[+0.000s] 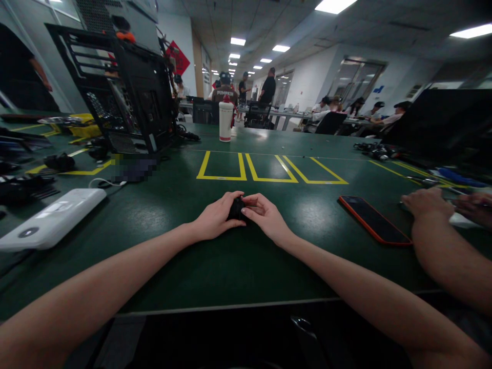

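Note:
My left hand (217,216) is closed around a small black object (236,209), its thumb along the near side and its fingers over the far side. The object is dark and rounded, and the fingers hide much of it, so its exact kind does not show. From the other side, my right hand (268,217) pinches at its right edge with thumb and fingertips. Both hands are low over the green tabletop (246,271), near the middle of the table.
Three yellow tape outlines (272,180) lie beyond my hands. A white power bank (54,218) and an open black computer case (142,97) stand left. A white bottle (226,122) is behind. Rightward lie an orange-edged phone (374,220) and another person's hand (428,202).

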Tool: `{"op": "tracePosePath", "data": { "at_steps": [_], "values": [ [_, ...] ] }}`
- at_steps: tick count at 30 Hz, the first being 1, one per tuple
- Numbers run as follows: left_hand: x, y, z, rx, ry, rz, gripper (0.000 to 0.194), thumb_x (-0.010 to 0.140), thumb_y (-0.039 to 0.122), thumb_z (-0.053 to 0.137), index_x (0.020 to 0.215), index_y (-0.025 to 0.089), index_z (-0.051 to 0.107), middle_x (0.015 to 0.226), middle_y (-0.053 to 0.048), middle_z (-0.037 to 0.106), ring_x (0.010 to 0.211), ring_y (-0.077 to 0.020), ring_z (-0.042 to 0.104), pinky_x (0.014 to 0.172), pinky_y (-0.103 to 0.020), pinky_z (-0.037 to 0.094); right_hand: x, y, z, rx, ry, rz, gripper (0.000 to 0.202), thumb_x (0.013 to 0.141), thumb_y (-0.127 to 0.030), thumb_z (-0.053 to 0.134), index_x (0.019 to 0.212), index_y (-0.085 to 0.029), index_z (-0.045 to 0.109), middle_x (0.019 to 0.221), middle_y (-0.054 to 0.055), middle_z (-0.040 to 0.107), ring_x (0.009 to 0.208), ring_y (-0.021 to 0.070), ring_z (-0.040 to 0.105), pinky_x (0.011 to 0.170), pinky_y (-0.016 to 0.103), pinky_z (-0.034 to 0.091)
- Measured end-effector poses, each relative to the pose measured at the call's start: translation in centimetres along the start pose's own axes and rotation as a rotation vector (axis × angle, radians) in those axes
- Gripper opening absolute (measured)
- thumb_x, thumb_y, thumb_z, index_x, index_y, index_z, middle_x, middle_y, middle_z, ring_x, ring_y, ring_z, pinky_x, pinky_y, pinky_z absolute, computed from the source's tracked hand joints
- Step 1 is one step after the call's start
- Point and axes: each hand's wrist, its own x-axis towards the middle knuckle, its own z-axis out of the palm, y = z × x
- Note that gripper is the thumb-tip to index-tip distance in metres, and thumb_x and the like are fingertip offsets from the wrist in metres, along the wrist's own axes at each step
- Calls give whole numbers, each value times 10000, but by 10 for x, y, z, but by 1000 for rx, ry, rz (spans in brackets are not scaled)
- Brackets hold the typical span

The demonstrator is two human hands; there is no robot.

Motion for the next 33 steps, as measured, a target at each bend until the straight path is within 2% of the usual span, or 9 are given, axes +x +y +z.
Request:
{"op": "tracePosePath", "data": {
  "at_steps": [3,7,14,18,21,24,26,30,33],
  "values": [
    [0,0,0,-7,-3,-10,649,753,428,565,1266,207,235,1213,-116,427,1075,-253,484,877,-414,424,0,0,-2,-4,-34,62,314,736,-262,605,1040,-206,546,1049,48,594,1018,177,558,927,377,424],
    [-1,0,0,-11,5,-8,637,757,419,560,1266,213,239,1204,-117,432,1063,-257,490,862,-423,428,-4,-3,-1,54,-83,46,299,704,-210,632,990,-213,544,1027,24,587,978,169,578,896,364,450],
    [0,-1,0,12,5,9,646,757,443,556,1262,201,233,1220,-122,415,1079,-255,478,880,-414,423,-1,0,2,26,-24,-30,162,748,-249,594,900,-206,559,951,12,579,938,147,578,862,326,465],
    [0,-2,1,17,6,11,661,753,440,564,1264,192,227,1216,-121,422,1082,-249,476,895,-406,416,2,3,0,-24,1,15,265,735,-248,610,985,-192,540,1003,44,585,988,164,559,905,354,438],
    [-1,-3,2,12,9,16,658,755,423,568,1268,196,223,1223,-121,416,1087,-248,473,899,-409,413,1,3,-1,-1,-58,48,303,739,-244,602,1028,-191,528,1026,49,590,992,172,566,915,372,432],
    [-1,-3,2,4,12,21,636,764,402,562,1267,207,226,1221,-119,417,1083,-252,476,888,-421,418,-3,1,1,68,-94,12,307,700,-191,638,982,-214,517,1005,14,581,958,160,584,886,345,456],
    [-1,-3,2,2,17,19,632,763,401,563,1265,208,230,1225,-119,415,1089,-254,473,887,-424,418,-4,0,2,85,-80,-15,283,701,-184,637,955,-223,519,1001,1,566,954,151,582,873,326,461],
    [0,-3,2,8,16,13,652,751,434,569,1261,201,235,1228,-119,414,1088,-253,475,889,-415,419,-2,-1,2,15,-33,-63,144,783,-245,548,923,-212,560,955,10,579,952,143,566,879,325,447],
    [0,-3,2,14,12,10,656,751,439,568,1260,197,233,1223,-118,419,1083,-251,478,891,-413,419,1,0,1,-23,3,-30,209,768,-243,569,973,-202,552,981,29,586,972,154,559,890,339,441]
  ]
}}
